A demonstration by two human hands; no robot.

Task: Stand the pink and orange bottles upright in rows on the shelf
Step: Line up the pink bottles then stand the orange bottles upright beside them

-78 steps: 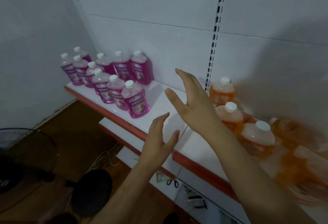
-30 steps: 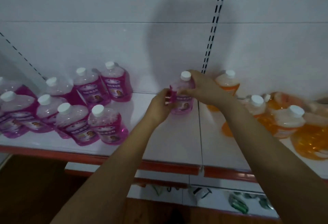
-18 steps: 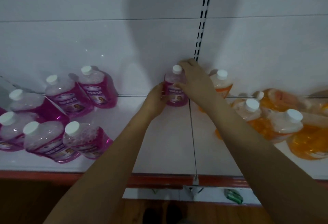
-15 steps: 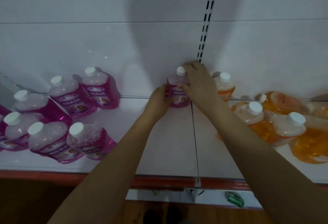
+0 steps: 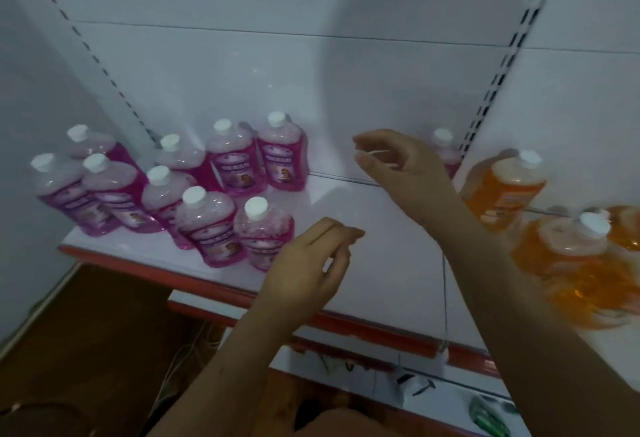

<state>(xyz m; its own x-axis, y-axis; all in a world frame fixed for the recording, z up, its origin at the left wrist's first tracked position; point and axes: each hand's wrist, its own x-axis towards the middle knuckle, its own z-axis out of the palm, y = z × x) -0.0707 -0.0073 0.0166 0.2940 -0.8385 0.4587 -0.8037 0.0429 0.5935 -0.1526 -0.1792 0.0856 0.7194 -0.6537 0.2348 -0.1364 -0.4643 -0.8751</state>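
Note:
Several pink bottles (image 5: 207, 221) with white caps stand upright in rows at the left of the white shelf (image 5: 381, 228). One more pink bottle (image 5: 446, 152) stands alone at the back by the upright rail, half hidden behind my right hand (image 5: 405, 169). Orange bottles (image 5: 505, 187) stand at the right, and further right some lie blurred in a heap (image 5: 588, 284). My right hand hovers above the shelf with fingers loosely curled and holds nothing. My left hand (image 5: 311, 263) hangs lower near the front pink bottles, fingers relaxed and empty.
The shelf has a red front edge (image 5: 363, 325). A slotted rail (image 5: 498, 72) runs up the white back wall. A lower shelf (image 5: 450, 388) holds small items. Brown floor (image 5: 86, 332) and cables lie at the lower left.
Both hands have let go of the pink bottle, which now stands at the back by the rail. They have drawn back toward me and to the left. The view has turned left.

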